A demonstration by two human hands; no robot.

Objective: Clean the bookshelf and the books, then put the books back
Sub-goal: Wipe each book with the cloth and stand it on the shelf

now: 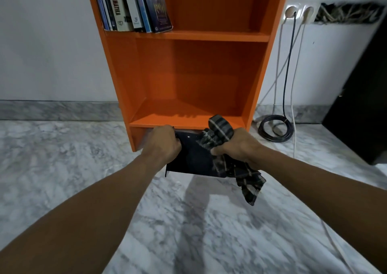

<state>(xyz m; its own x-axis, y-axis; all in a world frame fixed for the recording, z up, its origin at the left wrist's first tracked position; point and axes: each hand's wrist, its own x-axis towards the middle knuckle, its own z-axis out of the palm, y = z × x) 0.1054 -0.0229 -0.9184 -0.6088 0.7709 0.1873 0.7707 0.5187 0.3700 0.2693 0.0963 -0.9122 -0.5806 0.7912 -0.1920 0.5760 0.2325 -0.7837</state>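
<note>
One dark navy flat book (188,158) is held low in front of the base of the orange wooden bookshelf (199,79).

The left hand (163,146) grips the book's left edge with curled fingers. The right hand (238,148) clutches one dark plaid cloth (249,181) bunched against the book's right side. Both forearms extend forward. One row of leaning books (134,6) occupies the upper shelf's left end; exact count unclear.

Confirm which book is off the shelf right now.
The dark book, gripped by the left hand in front of the bookshelf base; the other books stand on the upper shelf.
</note>
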